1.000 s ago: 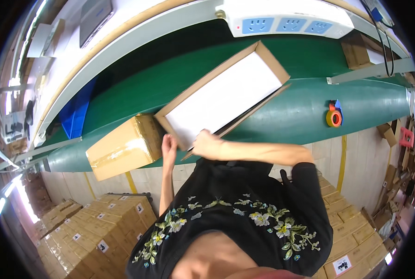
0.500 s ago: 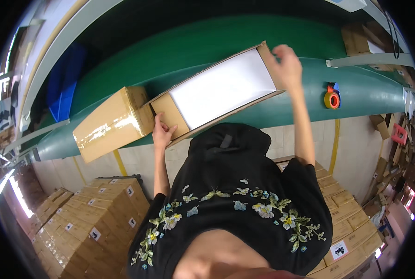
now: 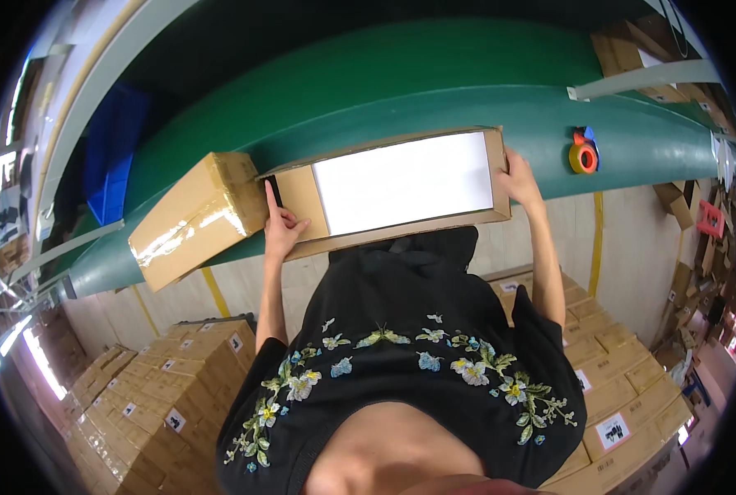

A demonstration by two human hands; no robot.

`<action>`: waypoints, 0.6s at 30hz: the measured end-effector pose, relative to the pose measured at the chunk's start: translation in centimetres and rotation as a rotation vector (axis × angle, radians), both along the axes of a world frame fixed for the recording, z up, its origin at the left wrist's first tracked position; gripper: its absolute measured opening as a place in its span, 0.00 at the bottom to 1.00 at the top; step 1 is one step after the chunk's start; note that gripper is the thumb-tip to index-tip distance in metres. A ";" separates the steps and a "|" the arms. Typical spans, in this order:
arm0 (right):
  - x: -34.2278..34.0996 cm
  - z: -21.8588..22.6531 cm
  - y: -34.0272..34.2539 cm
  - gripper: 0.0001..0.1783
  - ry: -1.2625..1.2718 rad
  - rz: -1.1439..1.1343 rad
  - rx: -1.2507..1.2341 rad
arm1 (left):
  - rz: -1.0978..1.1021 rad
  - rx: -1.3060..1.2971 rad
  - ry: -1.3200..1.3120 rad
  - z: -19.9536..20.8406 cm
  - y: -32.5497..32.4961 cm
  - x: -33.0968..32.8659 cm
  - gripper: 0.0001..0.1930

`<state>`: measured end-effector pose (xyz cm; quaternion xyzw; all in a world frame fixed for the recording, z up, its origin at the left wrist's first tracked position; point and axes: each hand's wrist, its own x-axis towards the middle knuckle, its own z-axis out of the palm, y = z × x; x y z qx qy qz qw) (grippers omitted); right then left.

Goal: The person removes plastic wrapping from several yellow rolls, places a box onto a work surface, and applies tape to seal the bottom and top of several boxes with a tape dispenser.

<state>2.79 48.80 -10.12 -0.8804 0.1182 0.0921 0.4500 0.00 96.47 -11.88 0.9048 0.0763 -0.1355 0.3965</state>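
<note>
A long cardboard box [image 3: 318,246] lies open on the green work surface, a white sheet or panel [image 3: 405,181] filling most of its opening. Beside the panel, a bare brown strip of cardboard [image 3: 307,198] shows at the left end. My left hand [image 3: 280,231] rests at that end, index finger stretched along the edge and thumb spread over the cardboard. At the other end, my right hand [image 3: 519,180] grips the end wall, with some fingers hidden by it. A taped cardboard carton [image 3: 195,227] stands tilted just left of my left hand.
An orange, red and blue tape dispenser [image 3: 584,153] lies to the right on the green surface [image 3: 541,115]. A blue bin [image 3: 119,153] is at the far left. Stacked cartons [image 3: 162,388] stand behind me on the left, and more cartons [image 3: 623,388] on the right.
The box has turned from slanted to nearly level, its right end coming down towards me. My right hand has come down onto the right end wall; my left index finger has straightened.
</note>
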 end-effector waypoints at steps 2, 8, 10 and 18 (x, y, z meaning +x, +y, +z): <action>-1.4 0.0 -1.1 0.17 0.035 0.011 -0.107 | -0.016 -0.104 0.001 -0.8 -0.4 0.1 0.60; 6.7 1.6 0.2 0.35 -0.043 0.022 -0.654 | -0.187 -0.062 0.090 -2.6 1.2 2.1 0.58; 7.6 0.1 -0.6 0.36 -0.002 0.060 -0.609 | -0.210 -0.086 0.133 -1.6 1.3 1.7 0.52; 4.4 -2.6 1.9 0.50 0.487 -0.058 1.021 | 0.032 -1.291 0.360 -1.2 3.5 -4.4 0.50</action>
